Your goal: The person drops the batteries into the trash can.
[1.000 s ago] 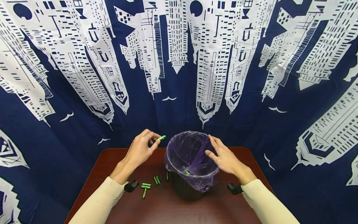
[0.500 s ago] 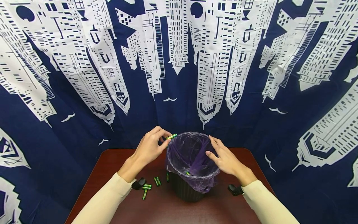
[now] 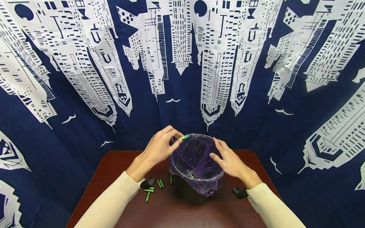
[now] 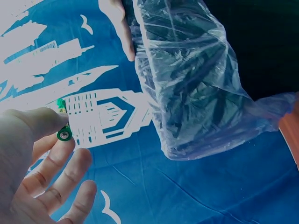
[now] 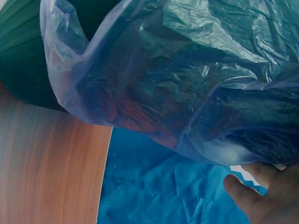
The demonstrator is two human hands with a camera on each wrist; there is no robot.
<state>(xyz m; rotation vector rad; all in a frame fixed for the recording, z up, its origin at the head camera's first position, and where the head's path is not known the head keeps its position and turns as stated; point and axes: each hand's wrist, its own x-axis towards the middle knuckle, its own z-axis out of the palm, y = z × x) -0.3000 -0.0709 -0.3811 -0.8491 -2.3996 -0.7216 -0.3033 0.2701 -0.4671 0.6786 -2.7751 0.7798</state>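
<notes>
Green battery (image 3: 182,137) pinched in my left hand (image 3: 159,148) over the bin (image 3: 188,193); right hand (image 3: 229,161), fingers straight, steadies the rim; one battery inside, several batteries (image 3: 154,187) left.

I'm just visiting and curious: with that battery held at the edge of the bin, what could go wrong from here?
The left hand pinches the battery right over the rim of the bin, not its middle, so if dropped it might bounce off outside. The bag is loose and crumpled, held by the right hand; it could fold over and catch the battery. The loose batteries near the left sleeve might get knocked away.
</notes>
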